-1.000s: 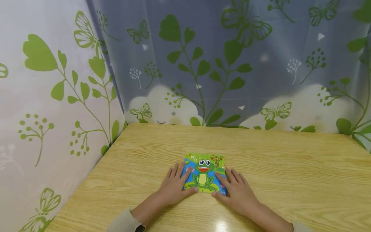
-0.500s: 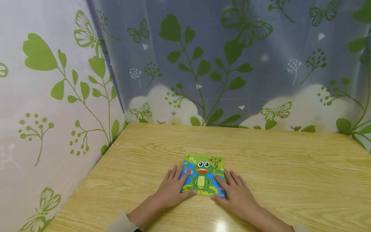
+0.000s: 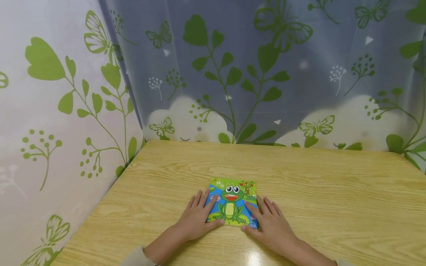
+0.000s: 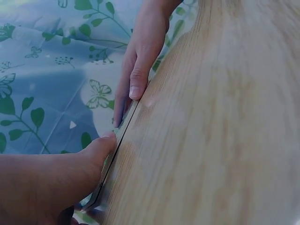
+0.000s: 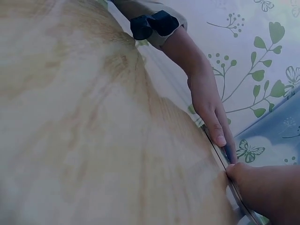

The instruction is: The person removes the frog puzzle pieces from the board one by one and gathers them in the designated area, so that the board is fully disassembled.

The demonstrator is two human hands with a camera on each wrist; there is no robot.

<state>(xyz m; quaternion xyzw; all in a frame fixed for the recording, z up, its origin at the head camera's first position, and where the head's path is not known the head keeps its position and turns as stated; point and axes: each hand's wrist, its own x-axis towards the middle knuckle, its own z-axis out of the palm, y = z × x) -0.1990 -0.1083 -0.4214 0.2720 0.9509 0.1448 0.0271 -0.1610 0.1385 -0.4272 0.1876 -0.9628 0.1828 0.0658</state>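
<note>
A thin square board with a cartoon frog picture [image 3: 230,207] lies flat on the wooden table, its green and blue face up. My left hand [image 3: 194,218] rests at its left side, with the index finger over the picture and the thumb at the near edge. On the opposite side my right hand [image 3: 273,225] lies likewise, its index finger on the picture. Both hands' fingers are mostly straight. Seen edge-on in the left wrist view, the board [image 4: 123,130] shows a dark line along its side. The outer fingers partly hide the board's left and right edges.
The light wooden table [image 3: 332,195] stretches out around the board. A grey-blue printed cloth [image 3: 299,81] hangs behind its far edge, and a pale leaf-patterned cloth [image 3: 73,147] runs along the left side.
The frog board has slid slightly toward me and a little to the left, with both hands moving along with it. The fingers keep nearly the same pose.
</note>
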